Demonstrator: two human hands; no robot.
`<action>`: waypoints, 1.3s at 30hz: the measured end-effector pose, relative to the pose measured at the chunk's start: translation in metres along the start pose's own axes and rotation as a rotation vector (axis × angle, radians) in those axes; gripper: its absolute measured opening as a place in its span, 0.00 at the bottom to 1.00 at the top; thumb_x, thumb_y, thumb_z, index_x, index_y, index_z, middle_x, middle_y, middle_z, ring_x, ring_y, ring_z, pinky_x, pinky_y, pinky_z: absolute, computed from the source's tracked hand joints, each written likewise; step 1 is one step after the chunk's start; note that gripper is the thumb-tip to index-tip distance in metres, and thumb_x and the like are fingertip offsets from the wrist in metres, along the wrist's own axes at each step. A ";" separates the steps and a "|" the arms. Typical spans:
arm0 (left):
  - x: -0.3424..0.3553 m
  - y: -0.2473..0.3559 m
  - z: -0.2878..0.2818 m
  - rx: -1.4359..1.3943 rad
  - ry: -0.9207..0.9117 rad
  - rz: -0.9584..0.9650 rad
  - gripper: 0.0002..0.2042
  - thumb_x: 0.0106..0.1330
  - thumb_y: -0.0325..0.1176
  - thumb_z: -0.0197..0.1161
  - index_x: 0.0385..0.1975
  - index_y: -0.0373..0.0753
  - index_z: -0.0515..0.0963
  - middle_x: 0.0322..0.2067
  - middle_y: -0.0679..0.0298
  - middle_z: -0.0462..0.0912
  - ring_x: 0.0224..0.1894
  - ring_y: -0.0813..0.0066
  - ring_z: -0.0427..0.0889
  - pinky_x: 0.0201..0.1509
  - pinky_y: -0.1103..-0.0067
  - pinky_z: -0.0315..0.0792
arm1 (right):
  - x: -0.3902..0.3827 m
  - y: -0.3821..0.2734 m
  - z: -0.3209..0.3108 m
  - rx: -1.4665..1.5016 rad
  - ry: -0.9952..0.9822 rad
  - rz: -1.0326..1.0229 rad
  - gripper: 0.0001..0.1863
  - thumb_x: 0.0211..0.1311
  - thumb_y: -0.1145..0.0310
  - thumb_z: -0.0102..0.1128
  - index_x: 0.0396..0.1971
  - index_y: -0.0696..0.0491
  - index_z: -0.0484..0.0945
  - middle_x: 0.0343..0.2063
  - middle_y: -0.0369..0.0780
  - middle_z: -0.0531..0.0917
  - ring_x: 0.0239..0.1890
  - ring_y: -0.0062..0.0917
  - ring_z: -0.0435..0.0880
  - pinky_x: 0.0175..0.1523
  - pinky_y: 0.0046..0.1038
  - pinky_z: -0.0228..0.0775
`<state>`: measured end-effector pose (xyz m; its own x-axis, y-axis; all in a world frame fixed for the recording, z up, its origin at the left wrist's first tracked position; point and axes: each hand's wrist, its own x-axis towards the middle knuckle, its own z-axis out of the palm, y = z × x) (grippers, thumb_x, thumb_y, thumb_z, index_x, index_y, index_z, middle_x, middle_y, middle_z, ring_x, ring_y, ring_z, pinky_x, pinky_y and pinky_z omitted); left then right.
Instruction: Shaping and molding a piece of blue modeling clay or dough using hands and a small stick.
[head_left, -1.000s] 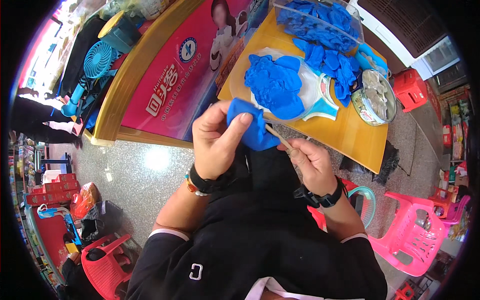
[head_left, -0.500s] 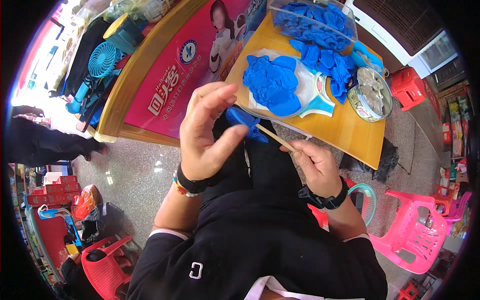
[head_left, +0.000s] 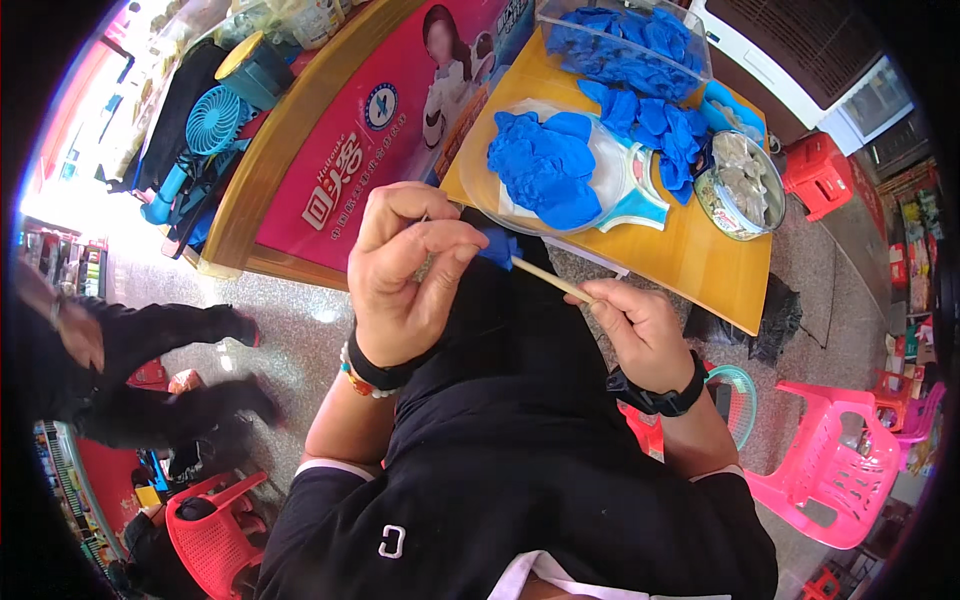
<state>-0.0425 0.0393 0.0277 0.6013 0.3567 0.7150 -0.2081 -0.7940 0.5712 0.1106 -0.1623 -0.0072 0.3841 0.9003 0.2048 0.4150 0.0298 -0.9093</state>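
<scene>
Your right grip (head_left: 640, 325) is clamped on the lower-right end of a thin stick (head_left: 548, 279) mid-frame; it looks light and stiff, best held there. At its upper-left end, the blue piece (head_left: 499, 249) seems soft and easily creased: pinch its edge lightly. Your left grip (head_left: 405, 275) curls beside it; you can't tell whether it's clamped. Beyond, upper right, a blue pile (head_left: 545, 165) sits on the worktop (head_left: 715, 275).
</scene>
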 end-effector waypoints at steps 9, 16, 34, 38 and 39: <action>-0.027 0.015 0.033 -0.071 0.118 -0.117 0.08 0.46 0.23 0.70 0.26 0.44 0.83 0.44 0.58 0.64 0.49 0.63 0.67 0.55 0.71 0.64 | 0.009 -0.006 0.008 0.134 0.102 0.153 0.11 0.68 0.72 0.48 0.41 0.60 0.78 0.28 0.39 0.82 0.27 0.17 0.76 0.35 0.19 0.67; -0.023 0.013 0.028 -0.840 0.173 -0.454 0.26 0.68 0.38 0.53 0.63 0.37 0.56 0.55 0.51 0.65 0.50 0.64 0.73 0.50 0.68 0.74 | 0.007 -0.003 0.014 0.092 0.080 0.052 0.10 0.66 0.74 0.49 0.40 0.60 0.78 0.28 0.40 0.82 0.26 0.18 0.77 0.33 0.19 0.67; -0.028 0.013 0.055 -0.912 0.108 -0.722 0.06 0.66 0.28 0.59 0.36 0.33 0.75 0.30 0.65 0.78 0.28 0.80 0.77 0.38 0.81 0.75 | 0.010 0.004 0.016 0.431 0.103 0.227 0.14 0.70 0.66 0.46 0.44 0.61 0.74 0.17 0.25 0.62 0.17 0.06 0.55 0.22 0.13 0.44; -0.021 0.007 0.046 -0.967 0.099 -0.668 0.16 0.64 0.29 0.60 0.49 0.33 0.70 0.40 0.62 0.78 0.41 0.78 0.78 0.46 0.79 0.73 | 0.012 0.003 0.011 0.364 0.083 0.185 0.12 0.69 0.68 0.47 0.42 0.59 0.76 0.17 0.26 0.65 0.19 0.07 0.58 0.24 0.13 0.49; -0.019 0.006 0.042 -0.997 0.115 -0.694 0.21 0.64 0.30 0.60 0.55 0.32 0.65 0.46 0.62 0.76 0.48 0.77 0.75 0.50 0.79 0.71 | 0.011 0.002 0.010 0.337 0.076 0.186 0.11 0.68 0.70 0.48 0.41 0.58 0.78 0.18 0.27 0.67 0.21 0.08 0.60 0.26 0.14 0.53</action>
<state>-0.0225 0.0070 0.0006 0.7587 0.6366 0.1380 -0.4011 0.2897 0.8690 0.1074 -0.1476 -0.0101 0.4924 0.8695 0.0395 0.0435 0.0208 -0.9988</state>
